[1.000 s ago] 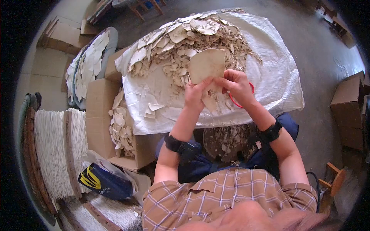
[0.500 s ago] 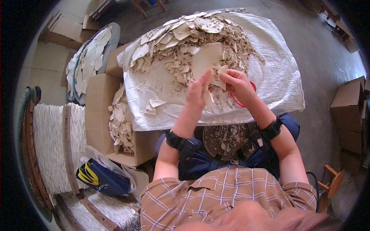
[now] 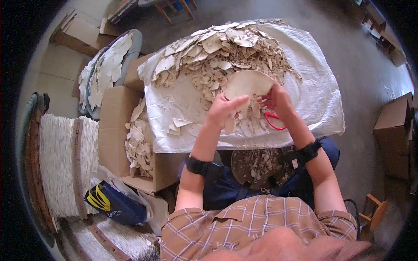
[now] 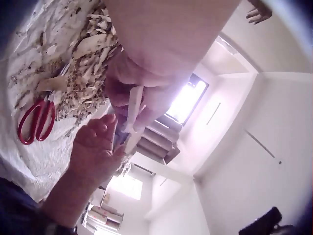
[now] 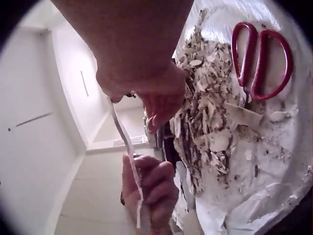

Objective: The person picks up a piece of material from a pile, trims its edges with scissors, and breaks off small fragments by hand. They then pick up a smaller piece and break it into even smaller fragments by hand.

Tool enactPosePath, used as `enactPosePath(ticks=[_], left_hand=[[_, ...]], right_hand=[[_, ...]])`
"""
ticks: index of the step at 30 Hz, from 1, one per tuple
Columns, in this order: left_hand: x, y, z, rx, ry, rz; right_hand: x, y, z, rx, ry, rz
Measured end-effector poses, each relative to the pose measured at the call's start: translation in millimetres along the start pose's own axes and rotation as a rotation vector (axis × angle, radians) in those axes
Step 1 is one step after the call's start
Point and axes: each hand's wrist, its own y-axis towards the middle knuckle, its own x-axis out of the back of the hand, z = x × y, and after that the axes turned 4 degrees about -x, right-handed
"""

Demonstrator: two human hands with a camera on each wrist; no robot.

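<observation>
A thin, stiff off-white sheet (image 3: pixel 250 81) with a rounded edge is held up between both hands. My left hand (image 3: pixel 223 111) grips its left side, thumb laid across the near face. Below the left palm a narrow off-white strip (image 3: pixel 229 125) sticks out; it shows between the fingers in the left wrist view. My right hand (image 3: pixel 281 102) pinches the sheet's right edge. The right wrist view shows the sheet edge-on, spanning from hand to hand. Red-handled scissors (image 5: pixel 261 66) lie under the right hand, blades partly hidden beneath scraps.
A heap of off-white pieces and shavings (image 3: pixel 209 54) covers the far part of a white plastic sheet (image 3: pixel 313 100). Left of it stands a cardboard box (image 3: pixel 115 124) with more pieces. A dark bag (image 3: pixel 115 204) sits lower left, a round tub of scraps (image 3: pixel 257 165) between the knees.
Half a second ago the right hand held a small piece apart from the sheet; now it grasps the sheet's right edge, and the sheet is turned. The left hand stays near the same spot.
</observation>
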Motion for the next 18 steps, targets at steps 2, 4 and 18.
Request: enactPosePath(ticks=[2,4,18], left_hand=[[-4,-5,-6,0.033,0.115,0.124],[-7,-8,-10,0.044,0.137,0.123],[4,7,-5,0.059,-0.181,-0.013]], right_hand=[[-3,-16,13,0.066,0.016,0.020],[11,-16,21,-0.075,0.035,0.304],[11,-20,15,0.130,-0.111,-0.002]])
